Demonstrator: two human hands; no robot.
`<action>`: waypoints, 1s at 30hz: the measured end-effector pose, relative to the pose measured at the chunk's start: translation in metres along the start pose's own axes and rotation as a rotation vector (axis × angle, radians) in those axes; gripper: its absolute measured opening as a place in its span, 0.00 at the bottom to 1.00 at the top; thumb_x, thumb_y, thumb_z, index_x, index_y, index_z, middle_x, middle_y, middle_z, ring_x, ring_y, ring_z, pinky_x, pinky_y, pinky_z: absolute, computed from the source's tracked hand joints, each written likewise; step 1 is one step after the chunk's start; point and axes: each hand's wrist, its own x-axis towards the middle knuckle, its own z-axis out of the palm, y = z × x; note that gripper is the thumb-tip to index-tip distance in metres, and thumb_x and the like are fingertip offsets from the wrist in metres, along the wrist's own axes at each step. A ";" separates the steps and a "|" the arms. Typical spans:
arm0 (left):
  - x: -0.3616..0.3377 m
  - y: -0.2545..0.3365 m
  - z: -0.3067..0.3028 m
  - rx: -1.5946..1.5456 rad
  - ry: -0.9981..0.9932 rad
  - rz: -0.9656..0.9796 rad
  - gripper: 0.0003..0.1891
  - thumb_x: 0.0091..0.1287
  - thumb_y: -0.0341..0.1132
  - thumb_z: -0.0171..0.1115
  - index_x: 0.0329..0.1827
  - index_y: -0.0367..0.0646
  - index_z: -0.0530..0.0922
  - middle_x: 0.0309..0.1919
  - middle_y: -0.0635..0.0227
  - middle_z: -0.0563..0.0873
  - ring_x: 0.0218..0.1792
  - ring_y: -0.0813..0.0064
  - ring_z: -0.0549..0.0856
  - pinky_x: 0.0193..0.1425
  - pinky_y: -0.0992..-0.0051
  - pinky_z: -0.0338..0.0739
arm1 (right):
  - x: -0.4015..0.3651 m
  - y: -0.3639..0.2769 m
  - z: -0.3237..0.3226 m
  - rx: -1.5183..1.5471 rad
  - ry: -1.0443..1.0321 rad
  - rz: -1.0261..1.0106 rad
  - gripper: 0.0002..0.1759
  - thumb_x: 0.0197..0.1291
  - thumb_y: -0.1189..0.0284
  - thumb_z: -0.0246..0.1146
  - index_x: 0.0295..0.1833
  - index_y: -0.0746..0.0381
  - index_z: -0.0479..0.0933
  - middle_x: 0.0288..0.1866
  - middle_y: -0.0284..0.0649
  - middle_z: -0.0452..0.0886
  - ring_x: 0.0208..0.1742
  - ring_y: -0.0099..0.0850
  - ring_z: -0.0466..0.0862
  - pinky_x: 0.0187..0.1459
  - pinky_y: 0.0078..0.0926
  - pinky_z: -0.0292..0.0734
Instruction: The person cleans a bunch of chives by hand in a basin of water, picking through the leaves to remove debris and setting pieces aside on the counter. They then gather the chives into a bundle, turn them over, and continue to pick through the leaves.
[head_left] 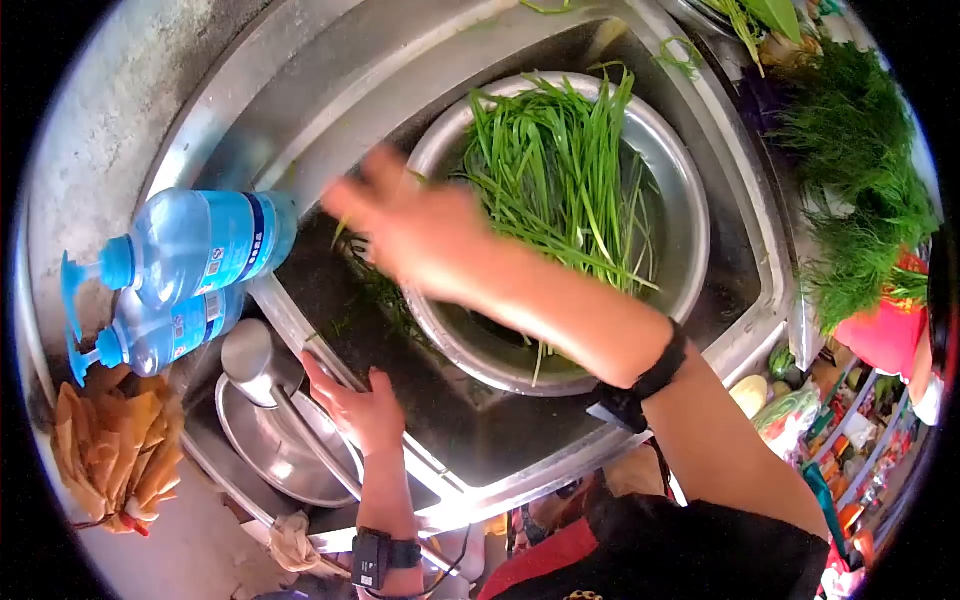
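Note:
A round metal bowl (690, 205) stands in the sink (500, 440), with long green leafy stalks (550, 160) heaped in it. My right hand (415, 225), blurred by motion, is over the bowl's left rim; whether its fingers hold anything cannot be made out. My left hand (360, 405) rests by the divider between the two basins, its fingers apart and nothing in it. Loose green scraps (375, 285) lie in the sink between the bowl and the left wall.
Two blue pump bottles (225, 240) lie at the left, above a faucet (250, 355). A smaller basin holds a metal bowl (265, 455). Brown paper-like material (115, 450) is at the lower left. Feathery green herbs (850, 150) lie along the right edge.

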 end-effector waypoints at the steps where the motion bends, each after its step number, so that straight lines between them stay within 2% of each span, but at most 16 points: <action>1: 0.000 0.000 0.000 0.022 0.008 0.005 0.47 0.52 0.29 0.62 0.75 0.40 0.46 0.64 0.41 0.63 0.63 0.41 0.67 0.67 0.54 0.62 | -0.004 -0.013 0.008 0.072 -0.196 -0.097 0.42 0.57 0.64 0.64 0.75 0.45 0.51 0.66 0.58 0.66 0.45 0.50 0.84 0.42 0.42 0.82; 2: -0.001 -0.002 -0.001 0.030 0.015 0.017 0.47 0.52 0.29 0.62 0.75 0.40 0.46 0.64 0.41 0.63 0.63 0.41 0.67 0.67 0.54 0.62 | -0.002 -0.016 0.018 0.064 -0.290 -0.091 0.36 0.54 0.63 0.67 0.69 0.50 0.64 0.58 0.53 0.76 0.43 0.46 0.85 0.41 0.40 0.81; 5: 0.001 -0.004 0.001 0.032 0.031 0.050 0.47 0.52 0.30 0.63 0.75 0.41 0.46 0.64 0.41 0.64 0.62 0.41 0.68 0.66 0.54 0.64 | -0.006 0.010 0.019 0.253 0.003 0.025 0.22 0.53 0.66 0.68 0.56 0.54 0.77 0.46 0.47 0.83 0.41 0.41 0.85 0.40 0.37 0.81; 7: 0.000 -0.006 0.000 0.030 0.018 0.058 0.47 0.52 0.30 0.63 0.75 0.42 0.46 0.64 0.42 0.64 0.62 0.41 0.68 0.65 0.54 0.65 | -0.018 0.053 -0.006 0.439 0.427 0.182 0.10 0.56 0.68 0.66 0.42 0.59 0.81 0.39 0.43 0.84 0.38 0.35 0.85 0.41 0.34 0.81; 8: -0.001 -0.003 -0.002 0.007 -0.003 0.013 0.47 0.52 0.29 0.63 0.76 0.42 0.47 0.66 0.43 0.62 0.64 0.42 0.66 0.68 0.54 0.61 | -0.021 0.087 -0.011 0.523 0.721 0.211 0.07 0.58 0.70 0.62 0.41 0.59 0.80 0.31 0.43 0.83 0.32 0.38 0.83 0.34 0.35 0.78; 9: 0.000 0.002 -0.004 -0.018 -0.021 -0.034 0.47 0.52 0.28 0.63 0.76 0.42 0.47 0.68 0.44 0.61 0.67 0.43 0.63 0.70 0.54 0.58 | -0.028 0.113 -0.034 0.567 0.822 0.368 0.07 0.58 0.71 0.62 0.41 0.61 0.79 0.31 0.42 0.83 0.33 0.35 0.82 0.36 0.32 0.77; 10: -0.001 0.005 -0.005 -0.041 -0.040 -0.081 0.47 0.53 0.27 0.63 0.76 0.42 0.47 0.70 0.46 0.59 0.69 0.44 0.61 0.73 0.54 0.54 | -0.030 0.158 -0.043 0.193 0.998 0.321 0.07 0.59 0.72 0.62 0.41 0.63 0.79 0.33 0.43 0.83 0.35 0.33 0.82 0.37 0.31 0.76; 11: 0.000 0.004 -0.003 -0.051 -0.030 -0.054 0.47 0.52 0.27 0.63 0.76 0.41 0.47 0.70 0.45 0.60 0.69 0.44 0.61 0.73 0.55 0.54 | -0.035 0.194 -0.049 0.177 1.056 0.439 0.09 0.58 0.68 0.63 0.39 0.63 0.79 0.35 0.44 0.83 0.37 0.36 0.82 0.40 0.33 0.76; 12: 0.000 0.001 -0.002 -0.058 -0.020 -0.027 0.47 0.52 0.27 0.63 0.76 0.41 0.47 0.70 0.45 0.60 0.69 0.44 0.61 0.73 0.55 0.54 | -0.036 0.217 -0.053 0.012 1.019 0.538 0.14 0.54 0.65 0.66 0.42 0.63 0.77 0.36 0.45 0.83 0.38 0.40 0.82 0.40 0.35 0.75; 15: -0.001 0.001 -0.003 -0.054 -0.013 -0.010 0.46 0.52 0.27 0.62 0.76 0.41 0.47 0.69 0.44 0.60 0.69 0.44 0.61 0.73 0.55 0.54 | -0.023 0.215 -0.060 -0.117 0.765 0.772 0.23 0.51 0.63 0.69 0.49 0.64 0.74 0.38 0.46 0.83 0.40 0.43 0.83 0.42 0.38 0.76; 16: 0.000 0.002 -0.003 -0.053 -0.010 -0.015 0.46 0.52 0.27 0.62 0.76 0.41 0.47 0.69 0.44 0.61 0.69 0.43 0.61 0.73 0.54 0.54 | -0.014 0.220 -0.063 0.062 0.800 0.669 0.24 0.52 0.70 0.68 0.54 0.64 0.70 0.39 0.46 0.84 0.42 0.39 0.84 0.44 0.35 0.77; 19: 0.000 -0.003 0.001 0.029 0.020 0.043 0.48 0.52 0.29 0.62 0.75 0.41 0.45 0.65 0.41 0.62 0.64 0.41 0.66 0.67 0.53 0.62 | -0.014 0.215 -0.070 0.862 0.894 0.480 0.21 0.55 0.78 0.65 0.54 0.65 0.70 0.39 0.45 0.84 0.41 0.35 0.84 0.46 0.30 0.77; 20: 0.001 -0.004 0.002 0.026 0.021 0.057 0.48 0.52 0.29 0.62 0.75 0.41 0.45 0.66 0.41 0.62 0.64 0.41 0.65 0.68 0.53 0.61 | -0.019 0.197 -0.084 1.009 0.863 0.480 0.19 0.55 0.84 0.63 0.53 0.67 0.72 0.40 0.44 0.84 0.41 0.31 0.84 0.46 0.24 0.77; 23: 0.000 -0.006 0.001 0.024 0.015 0.071 0.48 0.52 0.29 0.62 0.75 0.39 0.45 0.67 0.41 0.61 0.65 0.41 0.64 0.69 0.52 0.59 | -0.028 0.189 -0.090 1.215 0.749 0.395 0.17 0.56 0.82 0.63 0.53 0.68 0.74 0.39 0.43 0.84 0.41 0.30 0.83 0.46 0.24 0.78; 27: 0.000 -0.005 0.000 0.031 0.013 0.084 0.48 0.52 0.29 0.62 0.75 0.38 0.45 0.68 0.42 0.61 0.66 0.42 0.62 0.70 0.53 0.57 | -0.032 0.189 -0.093 1.281 0.698 0.415 0.13 0.59 0.76 0.65 0.50 0.68 0.78 0.36 0.39 0.83 0.36 0.24 0.80 0.41 0.21 0.76; 30: 0.000 -0.003 0.001 0.047 0.010 0.061 0.47 0.52 0.28 0.62 0.75 0.37 0.45 0.69 0.43 0.61 0.66 0.42 0.62 0.70 0.53 0.57 | -0.028 0.182 -0.094 1.282 0.730 0.411 0.10 0.62 0.72 0.63 0.45 0.67 0.79 0.28 0.33 0.78 0.27 0.19 0.73 0.29 0.17 0.68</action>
